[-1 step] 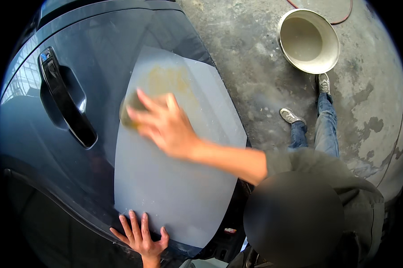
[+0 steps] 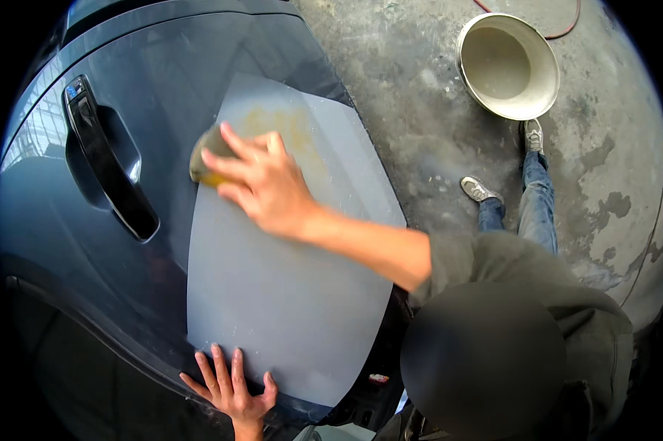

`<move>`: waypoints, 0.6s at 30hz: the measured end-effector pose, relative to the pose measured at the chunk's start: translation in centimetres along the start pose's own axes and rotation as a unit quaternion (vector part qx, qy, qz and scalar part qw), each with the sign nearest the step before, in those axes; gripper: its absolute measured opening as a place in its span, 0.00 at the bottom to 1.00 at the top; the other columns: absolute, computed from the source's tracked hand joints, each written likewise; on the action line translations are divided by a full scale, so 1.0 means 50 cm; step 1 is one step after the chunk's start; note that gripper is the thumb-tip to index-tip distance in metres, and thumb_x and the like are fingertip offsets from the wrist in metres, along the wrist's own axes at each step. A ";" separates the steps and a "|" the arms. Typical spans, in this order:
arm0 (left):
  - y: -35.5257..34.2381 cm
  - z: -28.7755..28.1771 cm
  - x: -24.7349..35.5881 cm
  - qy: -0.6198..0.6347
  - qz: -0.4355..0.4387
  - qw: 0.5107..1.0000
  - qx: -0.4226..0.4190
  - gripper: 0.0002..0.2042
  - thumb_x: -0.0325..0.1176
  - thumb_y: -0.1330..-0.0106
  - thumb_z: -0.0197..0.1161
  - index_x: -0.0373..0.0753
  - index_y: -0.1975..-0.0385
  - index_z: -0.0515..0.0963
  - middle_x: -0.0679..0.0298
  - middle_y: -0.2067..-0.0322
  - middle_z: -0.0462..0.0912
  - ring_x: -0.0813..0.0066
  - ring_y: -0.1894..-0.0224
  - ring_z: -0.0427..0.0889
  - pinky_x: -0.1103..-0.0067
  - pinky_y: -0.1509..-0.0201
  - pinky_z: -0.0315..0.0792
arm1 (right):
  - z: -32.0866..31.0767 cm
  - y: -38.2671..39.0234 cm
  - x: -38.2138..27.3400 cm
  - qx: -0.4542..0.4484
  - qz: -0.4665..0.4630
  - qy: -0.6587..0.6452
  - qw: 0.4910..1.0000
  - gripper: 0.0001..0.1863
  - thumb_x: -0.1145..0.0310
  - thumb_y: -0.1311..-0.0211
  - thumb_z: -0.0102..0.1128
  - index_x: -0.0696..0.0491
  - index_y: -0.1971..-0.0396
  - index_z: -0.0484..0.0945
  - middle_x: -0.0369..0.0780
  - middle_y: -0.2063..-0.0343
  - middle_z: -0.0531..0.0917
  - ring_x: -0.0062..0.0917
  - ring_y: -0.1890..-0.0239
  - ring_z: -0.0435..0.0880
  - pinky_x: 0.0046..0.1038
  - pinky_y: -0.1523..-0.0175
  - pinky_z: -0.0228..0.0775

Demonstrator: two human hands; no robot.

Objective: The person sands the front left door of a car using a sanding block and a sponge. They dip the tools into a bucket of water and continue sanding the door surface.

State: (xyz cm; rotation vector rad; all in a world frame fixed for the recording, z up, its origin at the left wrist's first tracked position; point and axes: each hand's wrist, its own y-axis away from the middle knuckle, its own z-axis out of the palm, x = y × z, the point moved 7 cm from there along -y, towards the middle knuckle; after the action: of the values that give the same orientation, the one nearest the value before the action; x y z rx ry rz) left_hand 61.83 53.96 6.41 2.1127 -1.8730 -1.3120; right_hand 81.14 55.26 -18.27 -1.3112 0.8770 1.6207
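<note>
A dark blue car door [image 2: 170,66] carries a large matte grey patch [image 2: 280,294]. Yellow-brown marks [image 2: 287,128] show near the patch's upper end. My right hand [image 2: 269,180] reaches in from the right and presses a sanding pad [image 2: 203,158], dark olive with a yellow part, against the patch's left border. Its fingers bend over the pad and hide much of it. Down at the patch's bottom end, my left hand [image 2: 232,393] rests with fingers spread, touching the painted surface and holding nothing.
A black door handle [image 2: 111,162] sits in its recess left of the patch. On the wet grey concrete floor [image 2: 405,95] stands a pale bucket [image 2: 550,81] with cloudy liquid, beside a red hose [image 2: 566,31]. Legs in blue jeans [image 2: 538,198] show below it.
My right hand has slid the sanding pad slightly up and to the left over the patch. My left hand stays in place.
</note>
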 end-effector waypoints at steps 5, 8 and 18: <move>0.003 0.001 -0.003 0.002 -0.003 1.000 -0.004 0.27 0.47 0.46 0.59 0.36 0.49 0.80 0.47 0.38 0.73 0.42 0.29 0.61 0.44 0.25 0.36 | -0.003 0.208 -0.028 -0.066 -0.054 0.002 0.996 0.27 0.67 0.49 0.70 0.42 0.45 0.81 0.42 0.30 0.65 0.39 0.47 0.72 0.39 0.43 0.69; 0.019 0.011 -0.013 -0.009 -0.017 1.000 -0.013 0.28 0.53 0.47 0.59 0.40 0.51 0.83 0.49 0.39 0.75 0.42 0.29 0.61 0.38 0.28 0.36 | -0.009 0.216 -0.008 -0.061 -0.036 -0.001 0.997 0.27 0.65 0.48 0.70 0.41 0.44 0.80 0.42 0.30 0.66 0.39 0.47 0.72 0.39 0.44 0.69; 0.016 0.005 -0.001 -0.014 -0.004 1.000 -0.007 0.28 0.47 0.48 0.58 0.37 0.49 0.81 0.48 0.38 0.73 0.42 0.29 0.61 0.42 0.26 0.36 | 0.002 0.184 0.035 -0.051 -0.016 0.006 0.999 0.26 0.61 0.43 0.68 0.40 0.42 0.79 0.42 0.34 0.71 0.38 0.47 0.71 0.37 0.42 0.68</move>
State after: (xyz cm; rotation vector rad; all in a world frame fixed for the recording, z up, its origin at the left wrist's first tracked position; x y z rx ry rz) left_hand 61.03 53.89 6.69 2.1069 -1.8617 -1.3604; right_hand 72.49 52.09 -19.90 -1.4008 0.7854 1.6530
